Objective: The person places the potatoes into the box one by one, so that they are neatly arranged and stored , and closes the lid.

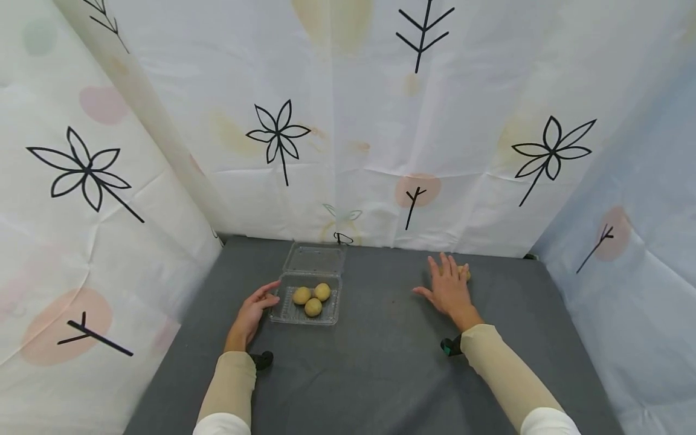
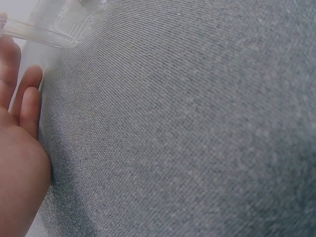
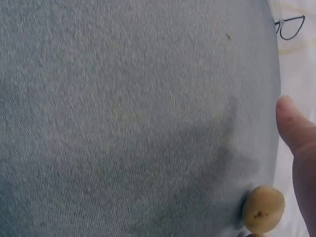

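A clear plastic clamshell container [image 1: 331, 318] lies with its lid [image 1: 314, 258] folded back on the dark grey cloth. Three small potatoes [image 1: 312, 307] sit together in its base. My left hand [image 1: 250, 315] pinches the container's left rim, which crosses the fingertips in the left wrist view. Farther right, my right hand [image 1: 450, 291] is spread palm down with its thumb out to the side. It partly covers a potato [image 1: 466, 273] near the back edge. In the right wrist view a potato [image 3: 263, 209] shows on the cloth, apart from the thumb [image 3: 292, 121].
A grey cloth [image 1: 370, 362] covers the table. Patterned white curtains [image 1: 359, 121] hang behind it and at both sides, close to the table's back edge. Dark straps [image 1: 263, 360] sit at both wrists, below the beige sleeves.
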Motion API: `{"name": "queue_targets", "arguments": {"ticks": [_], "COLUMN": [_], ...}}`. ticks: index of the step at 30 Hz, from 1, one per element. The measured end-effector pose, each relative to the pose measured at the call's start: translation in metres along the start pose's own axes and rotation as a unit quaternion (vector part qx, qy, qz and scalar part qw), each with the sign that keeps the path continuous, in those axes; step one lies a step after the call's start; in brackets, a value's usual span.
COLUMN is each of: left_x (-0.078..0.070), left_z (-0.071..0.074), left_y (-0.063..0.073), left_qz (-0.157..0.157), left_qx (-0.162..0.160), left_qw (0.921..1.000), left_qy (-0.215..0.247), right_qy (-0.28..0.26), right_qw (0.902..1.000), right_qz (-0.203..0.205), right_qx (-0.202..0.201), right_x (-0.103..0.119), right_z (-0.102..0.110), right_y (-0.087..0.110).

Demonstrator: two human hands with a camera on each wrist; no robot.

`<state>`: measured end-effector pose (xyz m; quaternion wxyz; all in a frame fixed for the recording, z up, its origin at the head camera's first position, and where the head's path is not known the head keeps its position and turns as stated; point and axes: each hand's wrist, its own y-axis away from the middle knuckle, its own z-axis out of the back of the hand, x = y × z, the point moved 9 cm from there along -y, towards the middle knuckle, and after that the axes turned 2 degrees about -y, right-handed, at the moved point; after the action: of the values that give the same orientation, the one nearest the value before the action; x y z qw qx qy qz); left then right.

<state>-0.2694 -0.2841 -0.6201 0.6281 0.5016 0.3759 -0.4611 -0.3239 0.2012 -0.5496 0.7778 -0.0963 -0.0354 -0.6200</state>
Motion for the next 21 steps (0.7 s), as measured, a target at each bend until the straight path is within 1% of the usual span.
{"name": "queue_targets", "arguments": {"ticks": [10,16,21], "left_x": [0.003,0.002,0.001], "left_z": [0.0,0.001,0.001], "left_y": [-0.002,-0.003,-0.003], "left_qz": [0.004,0.004,0.001], "left_qx": [-0.005,-0.008,-0.007], "left_qw": [1.0,1.0,1.0], "left_qy": [0.001,0.005,0.005], "right_qy": [-0.013,-0.042,-0.044], "right_qw": [0.9996,0.9977,0.9964], "right_qz": [0.025,0.05,0.064], "right_qx": [0.006,-0.018,-0.035], "right_x": [-0.013,-0.02,-0.024], "right_z": [0.001,0.005,0.007], "right_y": [-0.006,-0.005,-0.003]}}
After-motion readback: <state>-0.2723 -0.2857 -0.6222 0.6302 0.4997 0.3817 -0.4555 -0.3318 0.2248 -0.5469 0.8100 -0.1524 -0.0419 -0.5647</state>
